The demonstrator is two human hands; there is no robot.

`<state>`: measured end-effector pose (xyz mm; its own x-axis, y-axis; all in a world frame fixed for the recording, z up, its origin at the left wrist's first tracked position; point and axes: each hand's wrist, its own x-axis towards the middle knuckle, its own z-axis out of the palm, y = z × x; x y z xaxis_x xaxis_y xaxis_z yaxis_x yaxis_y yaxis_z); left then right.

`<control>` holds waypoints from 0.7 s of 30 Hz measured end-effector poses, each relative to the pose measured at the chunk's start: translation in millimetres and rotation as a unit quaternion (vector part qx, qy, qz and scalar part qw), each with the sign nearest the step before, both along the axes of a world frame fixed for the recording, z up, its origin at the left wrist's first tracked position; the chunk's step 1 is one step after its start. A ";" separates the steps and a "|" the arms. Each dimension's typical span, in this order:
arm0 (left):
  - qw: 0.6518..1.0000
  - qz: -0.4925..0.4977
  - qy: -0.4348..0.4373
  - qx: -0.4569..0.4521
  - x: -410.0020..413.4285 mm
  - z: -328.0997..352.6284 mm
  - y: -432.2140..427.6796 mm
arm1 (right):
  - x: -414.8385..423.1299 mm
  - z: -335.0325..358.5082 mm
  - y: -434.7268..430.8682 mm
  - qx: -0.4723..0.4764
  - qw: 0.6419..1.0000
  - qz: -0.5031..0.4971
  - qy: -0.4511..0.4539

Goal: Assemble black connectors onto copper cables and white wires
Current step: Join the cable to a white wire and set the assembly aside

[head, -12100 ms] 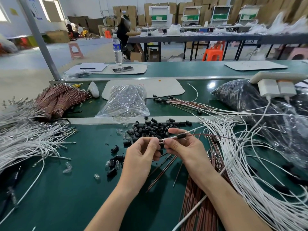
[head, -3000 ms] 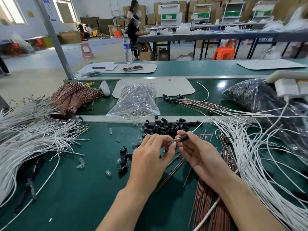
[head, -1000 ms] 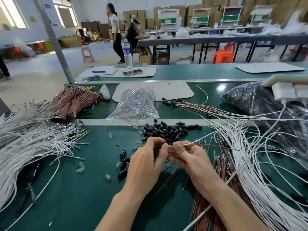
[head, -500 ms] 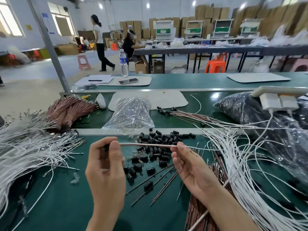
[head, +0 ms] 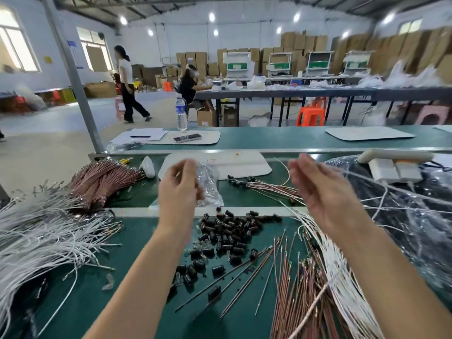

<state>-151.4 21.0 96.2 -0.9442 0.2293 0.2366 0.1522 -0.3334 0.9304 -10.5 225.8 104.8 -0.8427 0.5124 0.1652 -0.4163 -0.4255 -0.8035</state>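
both hands raised above the counter [head: 122, 277], well apart, both motion-blurred. left hand [head: 179, 192]: fingers [head: 189, 167] curled, thumb near the forefinger; cannot tell whether anything is pinched there. right hand [head: 322, 194]: palm turned toward the left, fingers loosely curved; a pale streak like a wire runs off to the right from behind it, but cannot tell if it is gripped. black connectors [head: 230, 231] lie in a loose pile on the green mat between the forearms, a few strays nearer the camera. loose copper cables [head: 300, 289] fan out below the right forearm, some crossing toward the pile. white wires [head: 342, 277] lie just beside them on the right, passing under the right arm. second heap of white wire [head: 44, 236] at far left. tied copper bundle [head: 102, 182] behind it on the rear strip. cables with black ends fitted [head: 264, 185] lie on the rear strip between the hands. clear plastic bag [head: 210, 189] partly hidden by the left hand. dark plastic bag [head: 415, 228] at right. water bottle [head: 181, 113] and phone [head: 187, 137] on the far counter.
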 end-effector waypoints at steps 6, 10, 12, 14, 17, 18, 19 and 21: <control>0.971 -0.057 -0.079 -0.217 -31.2 17.3 74.0 | -22.2 -17.6 50.9 -0.174 0.976 -0.016 -0.126; 0.895 -0.141 0.093 -0.413 -1.8 -21.4 57.4 | -2.8 -57.1 38.3 -0.106 0.985 -0.023 -0.132; 0.826 -0.170 0.170 -0.509 18.9 -34.4 41.5 | 4.8 -65.7 27.7 -0.055 0.986 -0.044 -0.151; 0.771 -0.164 0.221 -0.575 39.2 -44.8 26.3 | 10.6 -71.7 17.1 0.001 0.983 -0.064 -0.171; 0.717 -0.159 0.235 -0.637 74.3 -56.8 16.2 | 16.6 -76.0 -1.4 0.083 0.969 -0.103 -0.210; 0.700 -0.160 0.235 -0.655 86.1 -62.2 17.1 | 17.9 -77.6 -7.6 0.108 0.962 -0.117 -0.223; 0.684 -0.159 0.235 -0.672 97.8 -68.3 19.9 | 19.1 -79.4 -13.5 0.132 0.955 -0.129 -0.232; 0.657 -0.153 0.238 -0.699 116.6 -77.5 29.1 | 19.9 -82.8 -24.0 0.171 0.943 -0.152 -0.240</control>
<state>-34.7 50.1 18.7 -0.6993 0.6977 -0.1557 0.6608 0.7140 0.2313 9.4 201.9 22.0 -0.6856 0.7279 0.0014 -0.0304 -0.0268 -0.9992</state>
